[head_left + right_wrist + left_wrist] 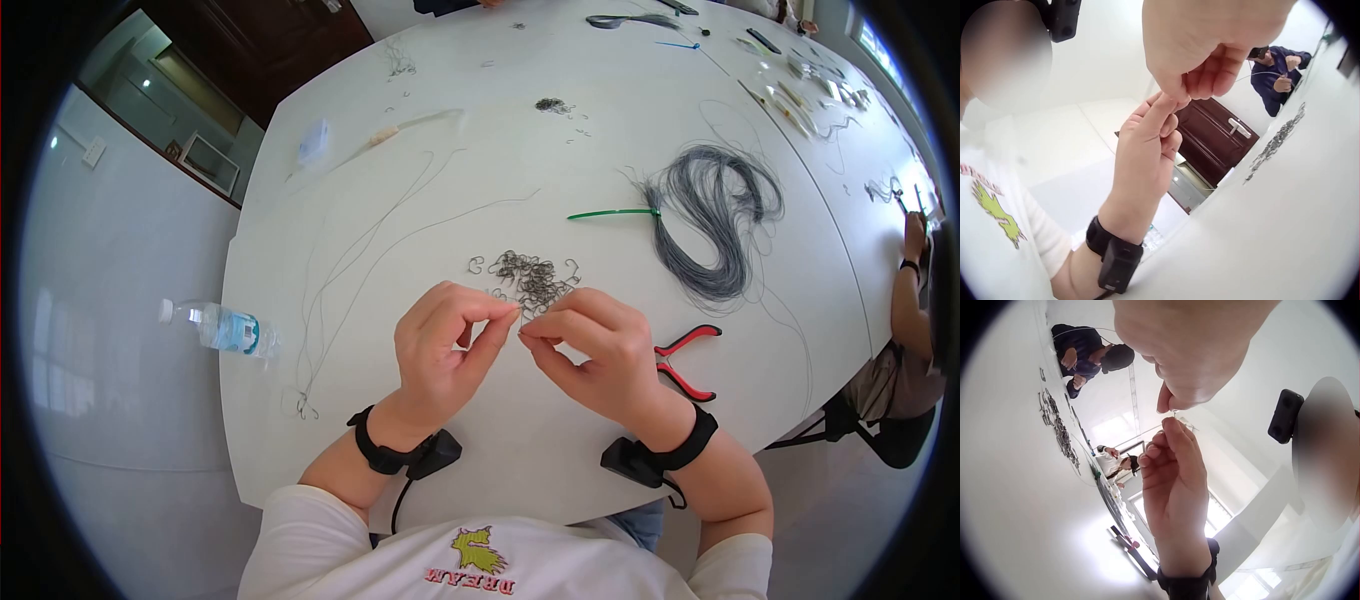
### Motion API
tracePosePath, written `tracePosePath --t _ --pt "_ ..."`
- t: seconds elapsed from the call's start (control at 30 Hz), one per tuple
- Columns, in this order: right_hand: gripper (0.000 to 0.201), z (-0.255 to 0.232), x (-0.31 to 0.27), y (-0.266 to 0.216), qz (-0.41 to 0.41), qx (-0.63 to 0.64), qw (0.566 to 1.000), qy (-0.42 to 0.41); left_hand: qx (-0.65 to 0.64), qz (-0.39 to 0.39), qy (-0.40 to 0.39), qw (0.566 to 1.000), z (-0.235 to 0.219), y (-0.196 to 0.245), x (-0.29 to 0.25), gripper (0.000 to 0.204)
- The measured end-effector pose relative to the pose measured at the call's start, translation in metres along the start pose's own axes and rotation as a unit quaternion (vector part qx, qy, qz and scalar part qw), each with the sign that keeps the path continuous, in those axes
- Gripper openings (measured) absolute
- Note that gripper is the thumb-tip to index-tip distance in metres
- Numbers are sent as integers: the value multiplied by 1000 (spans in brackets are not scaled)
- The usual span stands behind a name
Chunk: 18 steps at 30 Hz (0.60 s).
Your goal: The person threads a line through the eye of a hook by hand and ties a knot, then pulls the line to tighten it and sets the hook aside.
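Both hands meet fingertip to fingertip above the white table in the head view. The left hand point(443, 345) has its thumb and index finger pinched together; the right hand point(597, 352) pinches in the same way just beside it. A tiny piece of thin wire or line shows between the fingertips, its shape too small to tell. Right behind the fingers lies a pile of small dark metal hooks point(535, 277). In the left wrist view, the right hand point(1175, 481) points up towards the left hand point(1191, 350), with a small bright bit at the tips.
Red-handled pliers point(690, 364) lie right of the right hand. Beyond them is a grey line bundle point(715, 225) with a green tie point(612, 213). Long loose strands point(372, 240) and a plastic bottle point(235, 330) are at left. Other people sit around the table point(470, 440).
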State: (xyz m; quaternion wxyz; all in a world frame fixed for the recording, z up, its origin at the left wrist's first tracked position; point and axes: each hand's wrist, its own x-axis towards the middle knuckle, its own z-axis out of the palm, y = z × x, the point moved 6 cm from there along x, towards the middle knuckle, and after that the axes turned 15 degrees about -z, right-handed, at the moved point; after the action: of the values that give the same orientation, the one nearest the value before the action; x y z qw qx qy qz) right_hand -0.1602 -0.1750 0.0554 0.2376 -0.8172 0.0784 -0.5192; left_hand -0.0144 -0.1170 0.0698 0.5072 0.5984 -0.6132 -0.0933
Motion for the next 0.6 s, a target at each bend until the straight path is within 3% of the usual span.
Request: tracePosePath --t 0.03,0.13,0.23,0.33,0.47,0.6 --pt "15 0 1 -7 -65 -62 996 -23 10 -1 4 1000 -1 -1 0 18" --pt "19 0 4 -19 -135 -127 980 -65 39 8 5 999 0 -1 2 18" --pt "19 -7 7 -28 -197 -173 963 -57 71 35 -8 997 2 5 4 18" --pt "21 -17 12 -25 -206 -178 962 -17 80 67 -26 994 7 10 3 20" --pt "21 -23 16 -15 -154 -133 979 -8 57 90 -48 993 10 11 2 22" --pt "16 -23 12 1 -37 -48 998 13 52 79 -59 994 11 9 1 22"
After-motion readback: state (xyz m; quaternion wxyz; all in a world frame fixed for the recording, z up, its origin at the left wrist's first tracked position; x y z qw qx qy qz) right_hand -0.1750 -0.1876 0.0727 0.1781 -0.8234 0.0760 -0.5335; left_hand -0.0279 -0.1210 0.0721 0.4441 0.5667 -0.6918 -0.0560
